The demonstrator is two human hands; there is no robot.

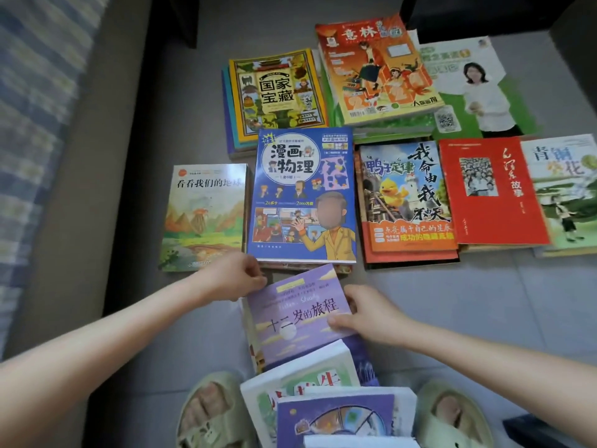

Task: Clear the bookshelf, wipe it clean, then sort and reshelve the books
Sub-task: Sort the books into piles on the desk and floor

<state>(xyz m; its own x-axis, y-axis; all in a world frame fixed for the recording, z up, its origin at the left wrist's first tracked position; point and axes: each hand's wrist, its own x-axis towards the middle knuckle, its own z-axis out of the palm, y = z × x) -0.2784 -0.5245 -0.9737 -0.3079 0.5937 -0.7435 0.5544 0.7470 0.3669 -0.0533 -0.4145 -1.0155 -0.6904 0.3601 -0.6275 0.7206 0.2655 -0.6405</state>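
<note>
A purple book (297,315) lies tilted on top of a small pile on the grey floor in front of me. My left hand (235,274) pinches its far left corner. My right hand (368,313) grips its right edge, thumb on the cover. Just beyond it sits a blue comic physics book (303,195) on a stack. Nearer to me, a white and green book (303,376) and another purple book (332,418) lean between my feet.
Stacks of books cover the floor: a landscape-cover book (203,218) left, a yellow book (277,92) and an orange magazine (374,69) at the back, a duck book (407,198), a red book (491,189), a pale green one (568,192) right. A striped fabric (38,108) lies left.
</note>
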